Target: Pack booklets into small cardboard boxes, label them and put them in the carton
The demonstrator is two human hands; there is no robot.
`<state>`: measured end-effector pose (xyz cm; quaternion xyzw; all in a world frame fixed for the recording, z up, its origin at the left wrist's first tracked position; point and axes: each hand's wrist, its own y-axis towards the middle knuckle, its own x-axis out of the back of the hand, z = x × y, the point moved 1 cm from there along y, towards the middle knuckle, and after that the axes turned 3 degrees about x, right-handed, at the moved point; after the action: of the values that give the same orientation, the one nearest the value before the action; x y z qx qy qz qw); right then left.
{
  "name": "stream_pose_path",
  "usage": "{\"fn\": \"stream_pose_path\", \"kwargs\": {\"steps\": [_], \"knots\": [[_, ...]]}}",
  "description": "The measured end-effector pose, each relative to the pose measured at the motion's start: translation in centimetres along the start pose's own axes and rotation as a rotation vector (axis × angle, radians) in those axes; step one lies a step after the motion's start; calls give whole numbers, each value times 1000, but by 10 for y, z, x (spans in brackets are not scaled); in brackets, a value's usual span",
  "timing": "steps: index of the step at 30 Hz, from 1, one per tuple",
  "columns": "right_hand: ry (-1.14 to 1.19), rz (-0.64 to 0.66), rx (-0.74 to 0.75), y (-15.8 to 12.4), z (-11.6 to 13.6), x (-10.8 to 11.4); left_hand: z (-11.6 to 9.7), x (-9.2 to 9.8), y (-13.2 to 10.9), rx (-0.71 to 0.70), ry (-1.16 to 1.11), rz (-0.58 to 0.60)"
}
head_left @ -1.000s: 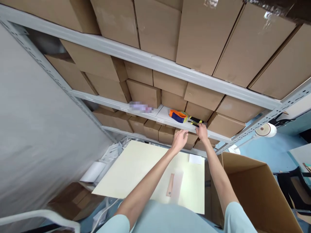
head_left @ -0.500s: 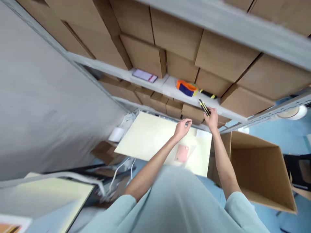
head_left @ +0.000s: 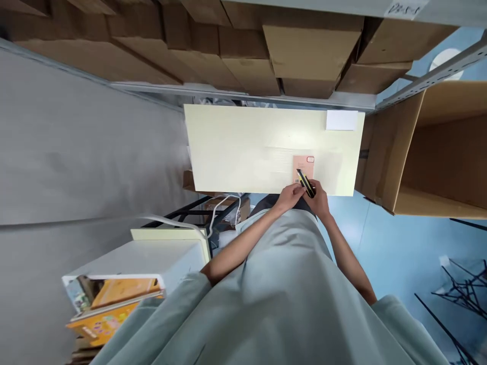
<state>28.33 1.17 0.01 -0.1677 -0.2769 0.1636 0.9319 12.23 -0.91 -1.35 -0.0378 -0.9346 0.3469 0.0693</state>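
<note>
A black and yellow utility knife [head_left: 306,184] is in my right hand [head_left: 319,201], its tip pointing up and to the left. My left hand [head_left: 289,196] is closed, fingertips pinched together right beside the knife; whether they grip it or something small is hidden. Both hands are at the near edge of a pale cream table [head_left: 236,147]. Just beyond them a flat pink packet [head_left: 303,162] with a red-outlined mark lies on the tabletop, partly covered by the knife.
A white slip [head_left: 341,120] lies at the table's far right corner. Behind is a metal shelf [head_left: 243,95] of cardboard boxes [head_left: 312,48]. An open carton [head_left: 395,152] stands on the right. To the left are a white cabinet [head_left: 152,256] and a cable [head_left: 178,223].
My right hand has brought the utility knife down from the shelf to the table's near edge. My left hand has moved in beside it and closed. The view has tilted downward.
</note>
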Motion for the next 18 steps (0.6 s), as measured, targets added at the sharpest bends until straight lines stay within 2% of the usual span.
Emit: {"fn": "stream_pose_path", "kwargs": {"steps": [3,4,6,10,14,18], "knots": [[-47,-3,-83,3,-4,-18,11,21,12,-31,158,104],[-75,-19,-101,7,-4,-24,12,30,21,-27,203,107],[-128,-49,-123,21,-4,-35,14,50,44,-5,300,57],[-177,-88,-118,57,-6,-57,9,84,95,-16,535,-141],[-221,-160,-76,89,-6,-73,2,98,138,-70,645,-206],[-346,-174,-84,106,-5,-84,1,101,162,20,593,-196]]}}
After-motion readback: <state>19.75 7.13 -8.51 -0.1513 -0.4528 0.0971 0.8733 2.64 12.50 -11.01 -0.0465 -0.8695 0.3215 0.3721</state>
